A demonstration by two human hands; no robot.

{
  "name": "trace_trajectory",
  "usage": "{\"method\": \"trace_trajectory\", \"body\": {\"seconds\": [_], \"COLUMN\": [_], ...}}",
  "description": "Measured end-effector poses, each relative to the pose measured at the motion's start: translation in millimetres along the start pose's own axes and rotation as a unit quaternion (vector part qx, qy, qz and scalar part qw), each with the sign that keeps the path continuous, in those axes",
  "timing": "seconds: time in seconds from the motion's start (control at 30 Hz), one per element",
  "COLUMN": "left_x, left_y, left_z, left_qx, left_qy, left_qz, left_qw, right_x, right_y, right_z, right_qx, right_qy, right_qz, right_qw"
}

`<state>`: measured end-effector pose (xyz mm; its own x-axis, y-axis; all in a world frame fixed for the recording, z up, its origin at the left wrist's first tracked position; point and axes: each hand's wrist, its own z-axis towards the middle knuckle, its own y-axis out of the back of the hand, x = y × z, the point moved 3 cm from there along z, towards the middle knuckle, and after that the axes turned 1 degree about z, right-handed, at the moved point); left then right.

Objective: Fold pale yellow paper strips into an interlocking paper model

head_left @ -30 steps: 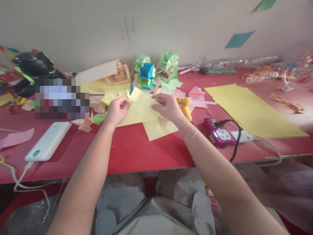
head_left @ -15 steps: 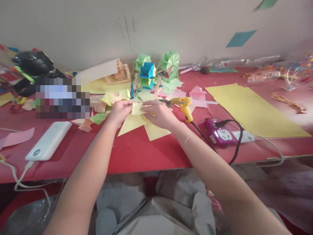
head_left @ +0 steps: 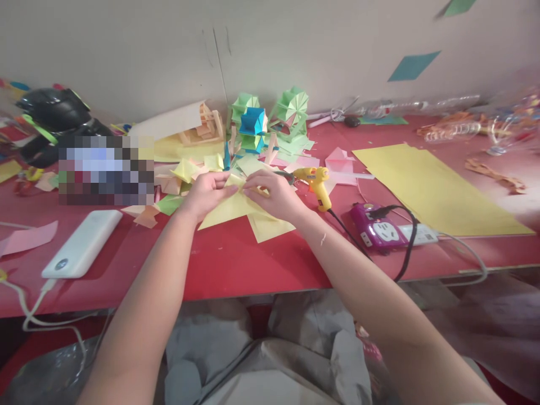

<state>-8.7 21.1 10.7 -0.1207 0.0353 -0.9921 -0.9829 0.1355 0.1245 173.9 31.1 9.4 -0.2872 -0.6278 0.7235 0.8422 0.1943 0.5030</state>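
Table point(head_left: 211, 275), red-topped, runs left to right under everything; on its right side large yellow sheets point(head_left: 439, 191) lie flat, long axis slanting from far left to near right, perhaps set aside to stay uncreased. In the near middle, loose pale sheets point(head_left: 270, 226) spread beneath the hands, one corner aimed near-left, another nearly straight toward the near edge. Left hand point(head_left: 205, 194) and right hand point(head_left: 273, 194) face each other, each grip narrow and pinching pale yellow paper point(head_left: 235, 180) between them, likely so that one side steadies while the other shapes. Just right of them lies a glue gun point(head_left: 312, 176), its handle point(head_left: 323, 200) pointing near and slightly right, probably within easy reach. The paper sits above the loose sheets; fingers hide much of it, so I cannot tell its long axis.
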Motion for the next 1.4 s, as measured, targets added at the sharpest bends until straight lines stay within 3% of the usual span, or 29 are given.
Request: {"method": "trace_trajectory", "body": {"seconds": [0.17,0.23,0.4,0.53,0.67,0.83,0.97,1.17,1.4], "left_x": [-4,-3,4,6,6,2,0,-2,-3], "left_y": [-7.5,-6.2,3.7,4.0,-1.0,-1.3,-0.6,-1.3,-0.2], "left_z": [-4,-3,0,1,1,1,1,1,0], "left_qx": [0.053,0.063,0.086,0.142,0.186,0.129,0.074,0.033,0.02], "left_qy": [0.003,0.003,0.014,-0.017,-0.041,-0.069,-0.076,-0.075,-0.047], "left_qz": [0.026,0.031,0.079,0.135,0.165,0.22,0.189,0.167,0.139], "left_qw": [0.998,0.998,0.993,0.98,0.968,0.964,0.976,0.983,0.989], "right_x": [-8,-11,-13,-7,-4,-9,-9,-4,-7], "right_y": [2,2,7,5,3,-1,-1,2,2], "right_z": [2,2,2,-1,-2,-1,-1,0,2], "right_qx": [0.005,0.015,-0.03,0.032,0.072,0.054,0.05,0.022,-0.021], "right_qy": [-0.122,-0.15,-0.205,-0.256,-0.243,-0.225,-0.232,-0.236,-0.191], "right_qz": [0.123,0.15,0.168,0.195,0.16,0.159,0.159,0.168,0.174], "right_qw": [0.985,0.977,0.964,0.946,0.954,0.96,0.958,0.957,0.966]}}
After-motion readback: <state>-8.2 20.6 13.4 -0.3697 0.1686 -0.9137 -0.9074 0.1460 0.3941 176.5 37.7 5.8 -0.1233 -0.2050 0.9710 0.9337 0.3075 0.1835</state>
